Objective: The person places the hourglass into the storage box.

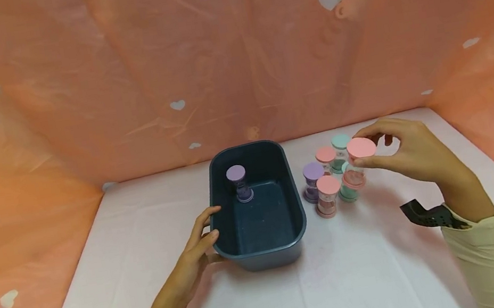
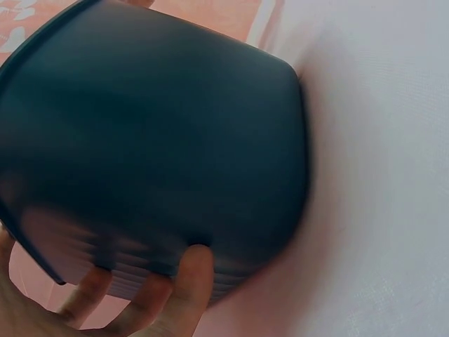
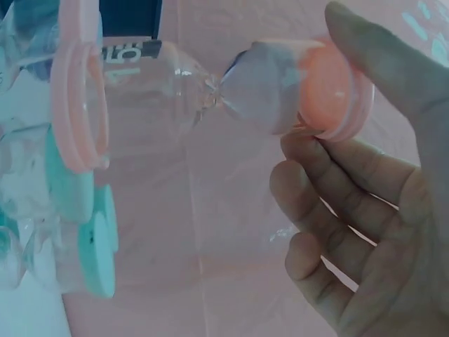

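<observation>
My right hand (image 1: 401, 148) pinches the top cap of a pink sand timer (image 1: 361, 149) between thumb and fingers. In the right wrist view its clear hourglass body (image 3: 263, 84) shows beyond the fingertips. This timer is over a teal sand timer (image 1: 348, 193), partly hiding it. Beside it stand a purple sand timer (image 1: 313, 171), two pink sand timers (image 1: 328, 185) and another teal one (image 1: 341, 141). My left hand (image 1: 193, 246) rests against the left side of a dark blue bin (image 1: 268, 259), fingertips touching its rim and outer wall (image 2: 154, 140). Inside the bin stands a purple sand timer (image 1: 236, 173).
A white cloth (image 1: 149, 212) covers the table. An orange-pink sheet (image 1: 213, 62) with heart prints hangs behind and at both sides. The bin stands left of the timer group, with a narrow gap between them.
</observation>
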Demonstrator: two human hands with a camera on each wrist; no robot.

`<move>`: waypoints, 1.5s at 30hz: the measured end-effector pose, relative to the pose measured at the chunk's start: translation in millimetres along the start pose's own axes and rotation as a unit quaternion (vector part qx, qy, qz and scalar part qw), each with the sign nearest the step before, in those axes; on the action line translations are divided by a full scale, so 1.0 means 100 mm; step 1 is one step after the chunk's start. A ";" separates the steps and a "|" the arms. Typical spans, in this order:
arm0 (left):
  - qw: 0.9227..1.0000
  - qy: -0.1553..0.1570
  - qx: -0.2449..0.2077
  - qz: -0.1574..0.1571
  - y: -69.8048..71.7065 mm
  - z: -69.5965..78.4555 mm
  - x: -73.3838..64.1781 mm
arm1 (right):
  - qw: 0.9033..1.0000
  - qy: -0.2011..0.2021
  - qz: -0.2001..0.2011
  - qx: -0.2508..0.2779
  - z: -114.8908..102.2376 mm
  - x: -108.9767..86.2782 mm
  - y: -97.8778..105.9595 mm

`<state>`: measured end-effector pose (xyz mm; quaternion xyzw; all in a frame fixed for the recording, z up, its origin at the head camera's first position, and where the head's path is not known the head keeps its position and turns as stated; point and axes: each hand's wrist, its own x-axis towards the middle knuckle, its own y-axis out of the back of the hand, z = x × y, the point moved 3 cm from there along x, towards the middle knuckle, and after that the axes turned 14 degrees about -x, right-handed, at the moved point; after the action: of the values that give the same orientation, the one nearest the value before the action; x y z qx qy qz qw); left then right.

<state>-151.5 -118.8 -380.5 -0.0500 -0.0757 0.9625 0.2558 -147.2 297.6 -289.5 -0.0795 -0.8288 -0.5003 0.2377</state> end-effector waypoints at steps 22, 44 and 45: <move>1.000 0.004 -0.010 0.004 0.02 -0.03 0.00 | 0.996 0.087 -0.028 0.019 -0.60 0.40 -0.12; 1.000 0.005 -0.015 0.019 -0.08 -0.04 0.02 | 0.985 0.136 -0.049 0.096 -0.99 0.64 -0.43; 1.000 0.007 -0.018 0.018 -0.09 -0.04 0.02 | 0.984 0.132 -0.056 0.102 -0.99 0.65 -0.46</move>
<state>-148.4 -109.0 -383.2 -0.0621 -0.0902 0.9650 0.2384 -189.7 182.2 -256.3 0.0587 -0.8398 -0.4320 0.3235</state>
